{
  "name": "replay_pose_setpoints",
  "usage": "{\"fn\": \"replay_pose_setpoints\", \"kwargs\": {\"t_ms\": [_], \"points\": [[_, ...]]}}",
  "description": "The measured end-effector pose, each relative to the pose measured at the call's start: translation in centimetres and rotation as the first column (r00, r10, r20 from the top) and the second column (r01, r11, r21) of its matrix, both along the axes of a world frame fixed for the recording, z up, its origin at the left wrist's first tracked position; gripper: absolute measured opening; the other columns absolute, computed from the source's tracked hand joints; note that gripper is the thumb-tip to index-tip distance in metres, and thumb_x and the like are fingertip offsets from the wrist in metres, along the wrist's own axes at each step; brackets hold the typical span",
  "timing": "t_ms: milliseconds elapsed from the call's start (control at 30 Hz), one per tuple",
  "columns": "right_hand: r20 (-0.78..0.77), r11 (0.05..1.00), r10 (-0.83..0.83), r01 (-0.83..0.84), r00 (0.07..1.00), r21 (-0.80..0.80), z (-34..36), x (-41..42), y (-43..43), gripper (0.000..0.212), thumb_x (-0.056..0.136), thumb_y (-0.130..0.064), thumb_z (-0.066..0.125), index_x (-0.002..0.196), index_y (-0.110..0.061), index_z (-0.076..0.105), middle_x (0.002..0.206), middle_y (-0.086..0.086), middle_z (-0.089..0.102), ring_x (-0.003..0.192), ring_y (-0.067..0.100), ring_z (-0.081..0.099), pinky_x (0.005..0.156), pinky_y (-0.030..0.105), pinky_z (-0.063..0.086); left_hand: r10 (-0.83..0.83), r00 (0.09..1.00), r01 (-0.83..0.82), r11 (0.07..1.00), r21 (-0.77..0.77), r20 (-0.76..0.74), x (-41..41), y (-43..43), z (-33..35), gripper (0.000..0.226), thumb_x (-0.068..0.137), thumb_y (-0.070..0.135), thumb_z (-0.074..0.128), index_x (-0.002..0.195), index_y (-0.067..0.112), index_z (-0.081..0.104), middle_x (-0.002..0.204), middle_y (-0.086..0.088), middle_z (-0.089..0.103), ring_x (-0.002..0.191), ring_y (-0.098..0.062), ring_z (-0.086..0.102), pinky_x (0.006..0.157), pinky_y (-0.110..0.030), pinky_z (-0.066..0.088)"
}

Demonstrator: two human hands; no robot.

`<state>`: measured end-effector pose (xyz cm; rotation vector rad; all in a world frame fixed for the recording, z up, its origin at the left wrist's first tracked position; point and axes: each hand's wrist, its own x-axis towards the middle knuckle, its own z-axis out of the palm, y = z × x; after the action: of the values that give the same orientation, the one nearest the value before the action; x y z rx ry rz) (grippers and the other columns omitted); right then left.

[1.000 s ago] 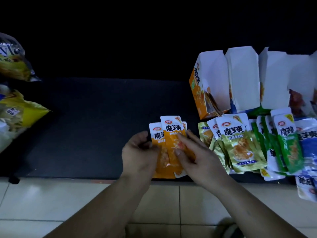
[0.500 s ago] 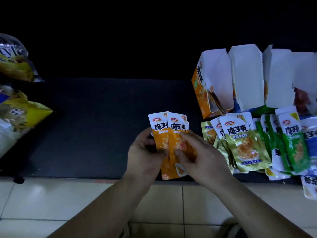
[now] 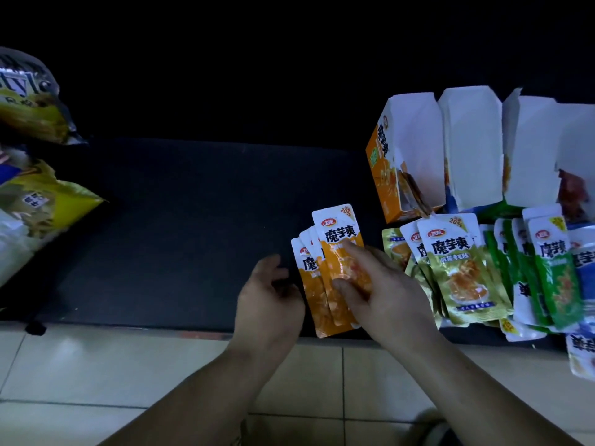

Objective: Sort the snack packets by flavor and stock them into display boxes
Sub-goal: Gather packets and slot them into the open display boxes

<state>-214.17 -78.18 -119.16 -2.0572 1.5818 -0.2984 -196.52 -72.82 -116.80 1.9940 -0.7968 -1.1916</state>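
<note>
Head view: the right hand (image 3: 396, 297) pinches a fan of orange packets (image 3: 336, 235) between thumb and fingers, over the near edge of the dark surface (image 3: 193, 220). The left hand (image 3: 267, 294) is just beside the fan, with fingers loosely curled and holding nothing. To the right lie gold packets (image 3: 463, 278) and green packets (image 3: 557, 284). Behind them stands an open orange box (image 3: 380, 175).

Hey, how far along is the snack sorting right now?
Done: flavours are grouped by colour, and the orange box holds a few. In hand: the right hand grips a stack of orange packets; the left hand is open beside it. Left: gold packets, green packets and blue packets lie unboxed.
</note>
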Motion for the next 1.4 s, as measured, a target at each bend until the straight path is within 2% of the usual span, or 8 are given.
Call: {"fn": "replay_pose_setpoints", "kwargs": {"t_ms": [100, 333, 467, 633, 700, 867, 1233, 1400], "points": [[0.012, 1.000, -0.014, 0.014, 1.000, -0.012, -0.3, -0.2, 0.0, 0.063, 0.090, -0.052, 0.071, 0.148, -0.043, 0.050, 0.143, -0.015, 0.056, 0.113, 0.011, 0.063, 0.071, 0.022, 0.048, -0.023, 0.973, 0.025, 1.000, 0.008, -0.232, -1.6, -0.3, 0.5, 0.040, 0.094, 0.003, 0.063, 0.126, 0.028, 0.065, 0.106, 0.009, 0.077, 0.095, -0.008, 0.074, 0.083, -0.033, 0.063], [0.117, 0.993, 0.010, -0.023, 0.993, 0.115, 0.5, -0.5, 0.0, 0.050, 0.104, -0.049, 0.046, 0.152, -0.057, 0.032, 0.161, -0.023, 0.036, 0.137, 0.003, 0.047, 0.095, 0.020, 0.046, -0.095, 0.924, 0.059, 0.993, -0.107, -0.370, -3.6, -2.0, 1.3, 0.061, 0.095, -0.001, 0.063, 0.138, 0.042, 0.055, 0.110, 0.014, 0.075, 0.099, -0.003, 0.073, 0.078, -0.032, 0.064], [0.313, 0.955, -0.137, 0.041, 0.940, 0.295, 1.1, -0.5, -0.2, 0.050, 0.108, -0.032, 0.046, 0.148, -0.060, 0.038, 0.151, -0.028, 0.046, 0.129, -0.003, 0.051, 0.083, 0.000, 0.041, 0.027, 0.922, -0.065, 0.994, -0.084, -0.386, -4.0, -3.3, 1.0, 0.065, 0.091, 0.002, 0.069, 0.138, 0.046, 0.058, 0.112, 0.015, 0.075, 0.102, -0.004, 0.072, 0.091, -0.039, 0.062], [0.512, 0.900, -0.293, 0.053, 0.808, 0.433, 1.4, -0.2, -0.4, 0.051, 0.107, -0.023, 0.051, 0.141, -0.061, 0.047, 0.137, -0.023, 0.061, 0.120, -0.005, 0.060, 0.097, 0.023, 0.054, 0.030, 0.904, -0.095, 0.987, -0.131, -0.427, -4.4, -3.5, 1.3, 0.063, 0.097, 0.004, 0.067, 0.142, 0.047, 0.054, 0.115, 0.018, 0.075, 0.103, 0.002, 0.071, 0.077, -0.021, 0.061], [0.553, 0.881, -0.337, 0.049, 0.762, 0.470, 1.7, 0.0, -0.2, 0.048, 0.107, -0.024, 0.053, 0.140, -0.058, 0.051, 0.133, -0.026, 0.063, 0.120, -0.009, 0.059, 0.096, 0.018, 0.051, -0.026, 0.915, -0.048, 0.984, -0.171, -0.403, -4.5, -3.0, 1.5, 0.063, 0.103, 0.009, 0.060, 0.148, 0.050, 0.046, 0.122, 0.023, 0.070, 0.103, 0.010, 0.068, 0.068, -0.012, 0.057], [0.603, 0.881, -0.382, 0.079, 0.701, 0.466, 3.4, 0.6, 0.2, 0.040, 0.105, -0.029, 0.055, 0.130, -0.059, 0.058, 0.123, -0.031, 0.066, 0.113, -0.013, 0.060, 0.086, 0.010, 0.050, -0.110, 0.935, 0.018, 0.964, -0.265, -0.337, -3.7, -1.5, 2.4, 0.068, 0.105, 0.011, 0.057, 0.157, 0.047, 0.030, 0.138, 0.021, 0.063, 0.122, 0.002, 0.063, 0.098, -0.021, 0.055], [0.786, 0.919, -0.394, 0.220, 0.476, 0.328, 10.1, 0.9, -1.6, 0.043, 0.097, -0.025, 0.069, 0.127, -0.055, 0.063, 0.135, -0.025, 0.057, 0.120, -0.003, 0.061, 0.101, 0.029, 0.055, -0.261, 0.964, 0.214, 0.877, -0.431, -0.051, -3.8, -4.8, 11.0, 0.068, 0.101, 0.013, 0.062, 0.148, 0.053, 0.034, 0.119, 0.041, 0.064, 0.110, 0.011, 0.065, 0.084, -0.008, 0.053], [0.764, 0.902, -0.396, 0.373, 0.510, 0.219, 11.0, -2.8, -6.4, 0.034, 0.095, -0.031, 0.071, 0.126, -0.041, 0.067, 0.132, -0.022, 0.049, 0.109, -0.014, 0.057, 0.091, 0.014, 0.053, -0.348, 0.936, 0.344, 0.861, -0.375, 0.058, -7.0, -11.0, 13.2, 0.043, 0.100, 0.012, 0.065, 0.113, 0.051, 0.055, 0.097, 0.038, 0.069, 0.090, 0.012, 0.068, 0.072, -0.009, 0.054]]}}
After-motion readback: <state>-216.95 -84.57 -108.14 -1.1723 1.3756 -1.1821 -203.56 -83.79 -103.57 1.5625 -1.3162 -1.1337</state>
